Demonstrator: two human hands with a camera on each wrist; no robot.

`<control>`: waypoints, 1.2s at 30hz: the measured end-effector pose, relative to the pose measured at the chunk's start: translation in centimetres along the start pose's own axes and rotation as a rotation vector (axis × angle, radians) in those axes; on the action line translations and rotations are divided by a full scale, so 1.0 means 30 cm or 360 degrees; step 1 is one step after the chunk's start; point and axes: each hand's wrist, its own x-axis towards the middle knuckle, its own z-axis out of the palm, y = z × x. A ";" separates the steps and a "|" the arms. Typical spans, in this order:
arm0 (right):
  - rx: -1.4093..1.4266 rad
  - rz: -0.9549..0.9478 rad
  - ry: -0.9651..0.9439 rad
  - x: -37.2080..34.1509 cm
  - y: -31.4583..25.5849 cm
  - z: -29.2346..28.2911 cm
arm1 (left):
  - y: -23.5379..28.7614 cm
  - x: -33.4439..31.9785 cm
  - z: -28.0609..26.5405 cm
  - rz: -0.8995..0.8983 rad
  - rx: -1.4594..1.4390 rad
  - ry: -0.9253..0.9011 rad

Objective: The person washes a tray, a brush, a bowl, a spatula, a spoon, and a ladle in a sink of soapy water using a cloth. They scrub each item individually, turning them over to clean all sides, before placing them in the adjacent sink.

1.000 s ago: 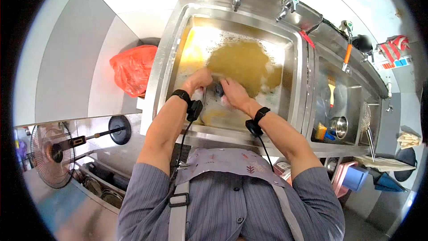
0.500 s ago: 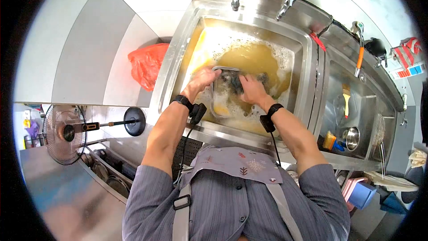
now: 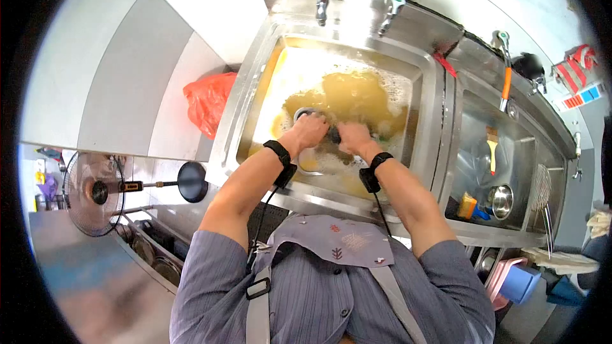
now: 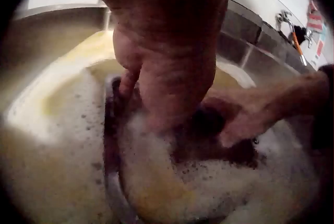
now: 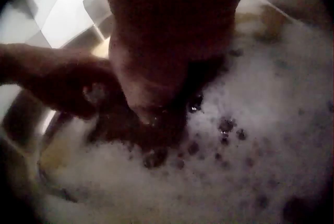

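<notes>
In the head view my left hand (image 3: 310, 129) reaches down over a grey-rimmed rectangular tray (image 4: 116, 185), most of it under murky, foamy water. One left finger lies against the tray's rim in the left wrist view; the other fingertips are hidden in the suds. Close on its right, my right hand (image 3: 355, 138) grips a soft-looking dark lump (image 4: 206, 122), its fingers partly under water. The lump sits between both hands, and I cannot tell whether the left one also holds it. Foam (image 5: 219, 156) with bubbles surrounds the right hand.
The steel sink (image 3: 428, 121) walls the hands in, with taps (image 3: 393, 9) behind. A second basin to the right holds a brush (image 3: 491, 150), a yellow-and-blue brush (image 3: 468, 206) and a metal bowl (image 3: 502, 202). A red plastic bag (image 3: 207, 102) stands left of the sink.
The tray rim, raised into sight half a second ago with my left hand on it, now lies lower in the water. The left hand has moved rightward, closer to the right hand.
</notes>
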 end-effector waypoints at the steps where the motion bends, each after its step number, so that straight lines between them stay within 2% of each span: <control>1: 0.0001 0.0026 0.0014 -0.007 0.002 -0.013 | 0.019 0.020 0.006 0.0025 0.0012 0.0010; 3: 0.0016 0.0037 -0.0177 -0.019 0.005 -0.051 | 0.033 0.083 0.057 -0.0003 0.0018 0.0012; 4: 0.0113 0.0084 -0.0045 -0.021 0.020 -0.034 | 0.037 0.110 0.057 -0.0032 -0.0052 0.0078; 5: 0.0117 0.0101 -0.0034 -0.017 0.042 -0.024 | 0.037 0.123 0.064 -0.0014 -0.0043 0.0082; 8: 0.0247 0.0153 0.0048 -0.034 0.066 -0.040 | 0.058 0.132 0.065 0.0091 -0.0010 -0.0101; 10: 0.0500 0.0404 0.0159 -0.056 0.080 -0.056 | 0.062 0.128 0.079 0.0087 -0.0071 -0.0167; 11: 0.0512 0.0404 0.0155 -0.055 0.090 -0.046 | 0.047 0.133 0.088 0.0088 -0.0069 -0.0179; 13: 0.0986 0.0200 0.0473 -0.048 0.129 -0.034 | 0.011 0.158 0.104 0.0248 -0.0596 -0.0213; 14: 0.1037 0.0155 0.0275 -0.031 0.154 -0.047 | 0.017 0.152 0.072 0.0250 -0.0603 -0.0223; 15: 0.1039 0.0157 0.0268 -0.018 0.169 -0.055 | 0.019 0.150 0.036 0.0242 -0.0672 -0.0367; 16: 0.1221 0.0155 0.0238 -0.023 0.170 -0.081 | 0.027 0.138 -0.010 0.0234 -0.0742 -0.0513; 18: 0.1636 0.0206 0.0089 -0.090 0.118 -0.209 | 0.033 0.100 -0.088 0.0151 -0.0861 -0.0467; 19: 0.1693 0.0233 -0.0037 -0.079 0.125 -0.224 | 0.028 0.094 -0.085 0.0069 -0.0972 -0.0418; 20: 0.1802 0.0311 0.0019 -0.082 0.118 -0.220 | 0.011 0.090 -0.080 -0.0074 -0.1150 -0.0463; 21: 0.1902 0.0383 0.0080 -0.077 0.114 -0.228 | -0.011 0.093 -0.074 -0.0078 -0.1152 -0.0454; 22: 0.1894 0.0378 0.0076 -0.072 0.112 -0.229 | -0.038 0.108 -0.023 -0.0094 -0.1178 -0.0347; 24: 0.1193 -0.0104 -0.0032 -0.061 0.103 -0.214 | -0.073 0.104 0.024 -0.0114 -0.1200 -0.0244; 26: 0.0925 -0.0243 -0.0033 -0.078 0.063 -0.213 | -0.083 0.086 0.017 -0.0268 -0.1259 -0.0055; 27: 0.0774 -0.0325 -0.0030 -0.080 0.044 -0.204 | -0.081 0.077 0.016 -0.0270 -0.1260 -0.0055; 29: 0.0672 -0.0337 0.0062 -0.106 0.018 -0.164 | -0.060 0.047 -0.044 -0.0120 -0.1014 0.0172; 31: 0.0190 -0.0129 0.0259 -0.105 -0.012 -0.129 | -0.052 0.038 -0.059 -0.0036 -0.0960 0.0234; 32: 0.0176 -0.0129 0.0307 -0.096 -0.019 -0.124 | -0.056 0.036 -0.062 0.0053 -0.0899 0.0295; 36: 0.0283 -0.0138 0.0223 -0.076 -0.011 -0.100 | -0.045 0.003 -0.073 0.0068 -0.0816 0.0331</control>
